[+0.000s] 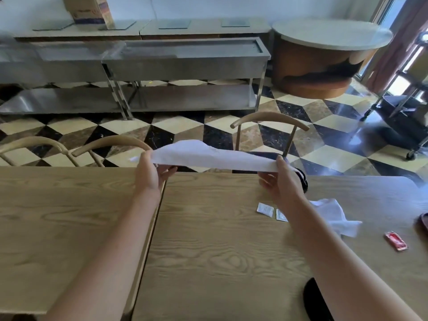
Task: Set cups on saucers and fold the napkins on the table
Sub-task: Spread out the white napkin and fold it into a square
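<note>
near: two pale wooden tables [220, 251] butted together, no cups or saucers seen | mid: one crumpled white napkin [335, 216] right of right hand [281, 181]; two white sachets [265, 208], one red | far: one white paper napkin [213, 157] aloft, long axis left-right, left hand [149, 173] and right each pinched an end.
</note>
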A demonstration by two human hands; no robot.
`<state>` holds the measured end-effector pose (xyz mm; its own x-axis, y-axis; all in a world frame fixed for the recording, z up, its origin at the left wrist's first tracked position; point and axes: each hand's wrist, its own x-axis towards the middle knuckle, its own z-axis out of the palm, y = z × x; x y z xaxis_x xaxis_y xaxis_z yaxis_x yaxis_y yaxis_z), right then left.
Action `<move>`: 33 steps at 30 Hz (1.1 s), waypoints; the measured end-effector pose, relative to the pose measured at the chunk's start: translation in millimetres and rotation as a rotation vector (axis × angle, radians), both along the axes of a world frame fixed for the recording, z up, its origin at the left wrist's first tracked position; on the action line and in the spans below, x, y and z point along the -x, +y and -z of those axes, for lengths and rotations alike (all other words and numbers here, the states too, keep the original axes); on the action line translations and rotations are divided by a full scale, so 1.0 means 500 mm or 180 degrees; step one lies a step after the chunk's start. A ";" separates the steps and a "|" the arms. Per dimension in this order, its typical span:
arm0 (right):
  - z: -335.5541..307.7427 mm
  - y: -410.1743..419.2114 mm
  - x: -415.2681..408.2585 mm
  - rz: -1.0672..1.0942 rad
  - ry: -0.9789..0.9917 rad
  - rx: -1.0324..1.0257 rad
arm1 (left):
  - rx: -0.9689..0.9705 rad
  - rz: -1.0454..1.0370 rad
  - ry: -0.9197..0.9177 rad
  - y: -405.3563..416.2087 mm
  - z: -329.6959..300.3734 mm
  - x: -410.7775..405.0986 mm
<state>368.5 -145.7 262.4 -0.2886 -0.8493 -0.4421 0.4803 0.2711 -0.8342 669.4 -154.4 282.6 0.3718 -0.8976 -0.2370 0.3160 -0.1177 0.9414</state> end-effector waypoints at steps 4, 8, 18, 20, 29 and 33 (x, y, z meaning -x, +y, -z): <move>0.140 0.105 -0.004 -0.0294 0.0260 -0.0488 | -0.0569 0.0033 -0.0316 0.090 0.147 -0.023; 0.274 0.220 0.000 -0.0471 0.0472 -0.1244 | -0.1657 0.0121 -0.0293 0.206 0.318 -0.042; 0.405 0.388 0.000 -0.0755 0.0557 -0.2797 | -0.3366 0.0498 0.0113 0.405 0.506 -0.065; 0.407 0.398 0.001 -0.0679 0.0487 -0.2831 | -0.3388 0.0558 0.0093 0.405 0.501 -0.074; 0.384 0.286 0.016 -0.0336 0.0895 -0.2090 | -0.2530 -0.0226 0.0674 0.257 0.449 -0.070; 0.350 0.163 0.015 -0.0289 0.0924 -0.1807 | -0.2270 -0.0437 0.0963 0.169 0.429 -0.079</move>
<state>361.3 -64.2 87.4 -0.4019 -0.5327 -0.7448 0.2110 0.7376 -0.6414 708.7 -69.6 67.9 0.2957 -0.4413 -0.8472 0.6022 -0.6024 0.5240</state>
